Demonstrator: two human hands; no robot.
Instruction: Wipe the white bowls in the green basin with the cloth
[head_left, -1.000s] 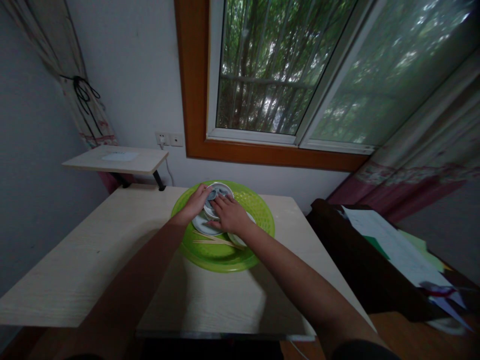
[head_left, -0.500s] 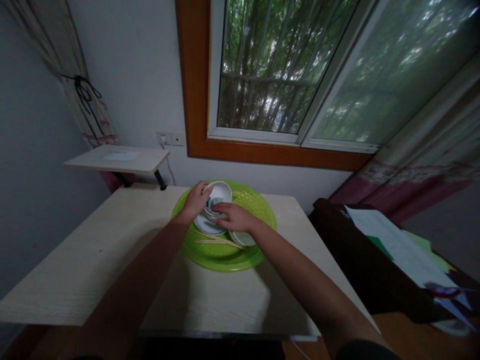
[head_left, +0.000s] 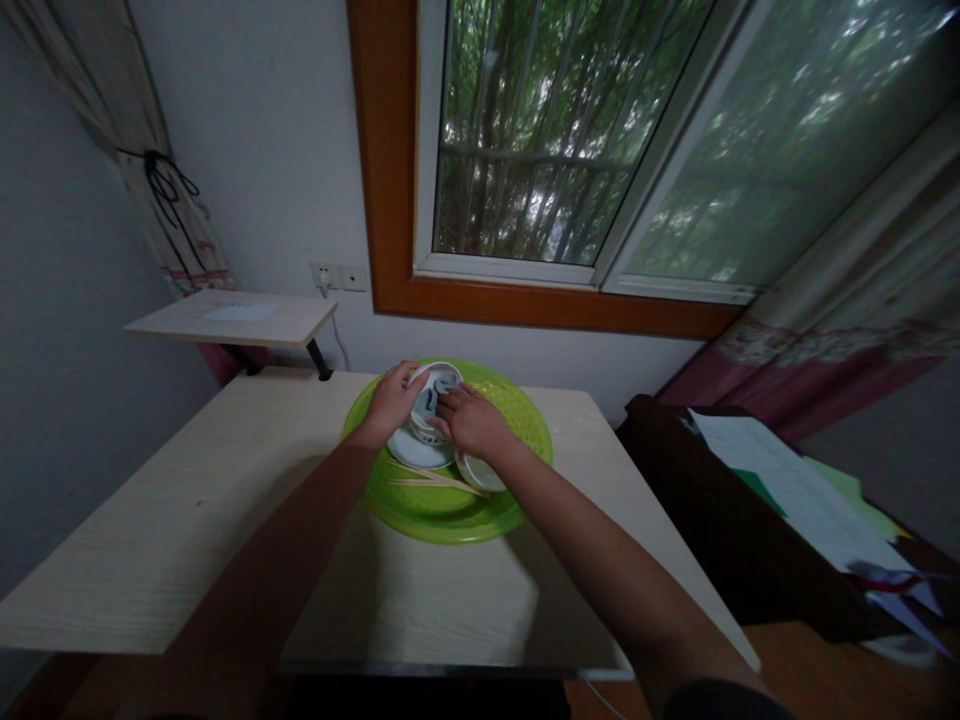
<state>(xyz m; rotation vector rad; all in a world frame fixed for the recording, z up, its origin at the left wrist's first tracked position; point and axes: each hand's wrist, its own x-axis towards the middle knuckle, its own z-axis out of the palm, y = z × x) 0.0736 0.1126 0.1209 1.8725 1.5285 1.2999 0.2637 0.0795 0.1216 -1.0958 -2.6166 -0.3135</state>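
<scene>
Bare Forearms Converging, Hands Close Together

Both bare forearms extend forward from the lower edge of the view and converge. The left hand (head_left: 393,402), thumb apart from its fingers, is curved in a grip, with its wrist nearly in line with the forearm. The right hand (head_left: 476,425) reaches inward across the front, palm down, its fingers bent and pointing toward the left hand. A dark sleeve (head_left: 724,700) covers the right upper arm.

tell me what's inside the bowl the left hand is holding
A grey cloth lies inside the white bowl, with the right hand on it. The fingers hide part of the cloth and inner wall.
</scene>
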